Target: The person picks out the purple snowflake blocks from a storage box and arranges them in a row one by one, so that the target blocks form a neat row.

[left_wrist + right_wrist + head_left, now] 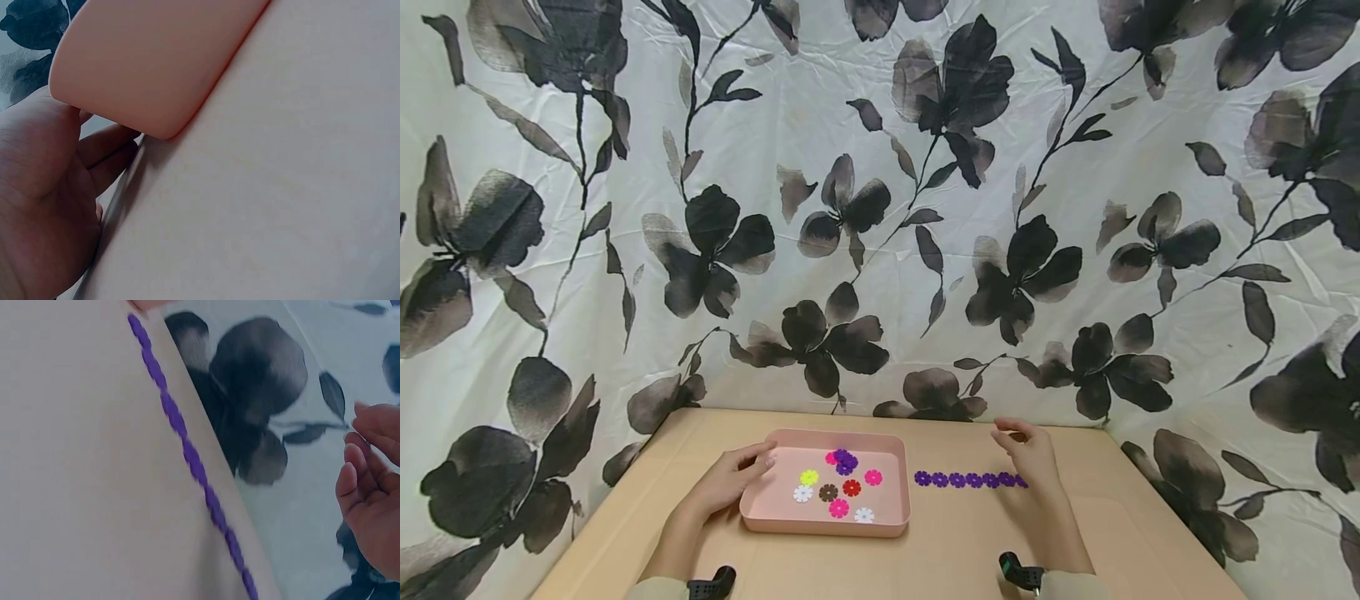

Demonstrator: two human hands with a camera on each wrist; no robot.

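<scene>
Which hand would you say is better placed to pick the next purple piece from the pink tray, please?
Probably the left hand: it rests on the pink tray rim, nearer the purple piece. The right hand hovers by the purple chain.

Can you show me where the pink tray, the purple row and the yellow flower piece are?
pink tray (824, 524): head view, on its front rim.
purple row (964, 480): head view, on the middle of the chain.
yellow flower piece (808, 477): head view, on its centre.
</scene>
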